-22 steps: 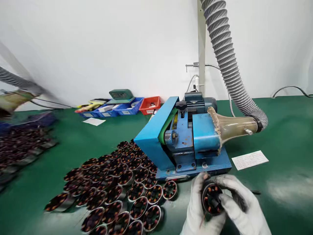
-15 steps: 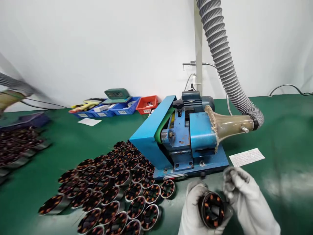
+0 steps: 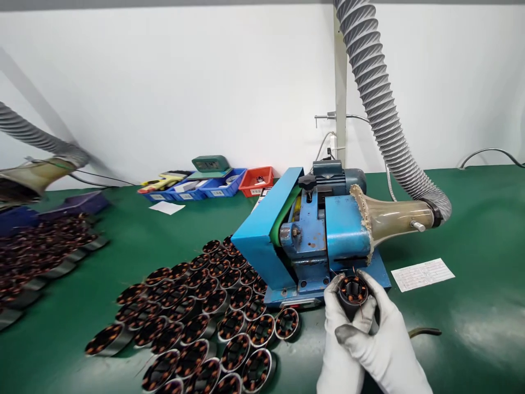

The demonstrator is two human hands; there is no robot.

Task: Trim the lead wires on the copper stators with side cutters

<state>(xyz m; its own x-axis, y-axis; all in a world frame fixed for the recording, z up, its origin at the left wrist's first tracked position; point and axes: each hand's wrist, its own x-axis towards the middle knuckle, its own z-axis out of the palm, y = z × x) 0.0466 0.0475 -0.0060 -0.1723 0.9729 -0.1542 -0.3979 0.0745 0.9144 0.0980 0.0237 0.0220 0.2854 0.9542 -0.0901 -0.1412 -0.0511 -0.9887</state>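
Note:
Both my hands wear white gloves and are wrapped round one round motor stator (image 3: 353, 291) with copper windings, held just in front of the blue bench machine (image 3: 311, 235). My left hand (image 3: 338, 334) grips it from the left and below. My right hand (image 3: 383, 339) covers it from the right, thumb across the front. Thin copper wire ends stick up from the stator toward the machine's base. A large cluster of similar stators (image 3: 197, 312) lies on the green mat to the left of my hands.
A ribbed grey hose (image 3: 381, 104) runs from the machine's clear nozzle (image 3: 396, 219) up past a post. A paper slip (image 3: 422, 273) lies right of the machine. Blue and red bins (image 3: 221, 183) stand at the back. More stators (image 3: 41, 251) and a second hose (image 3: 36, 139) are at far left.
My hands have risen with the stator toward the machine's front. My right hand, which had drawn off to the right, has come back onto the stator. The camera shifted slightly.

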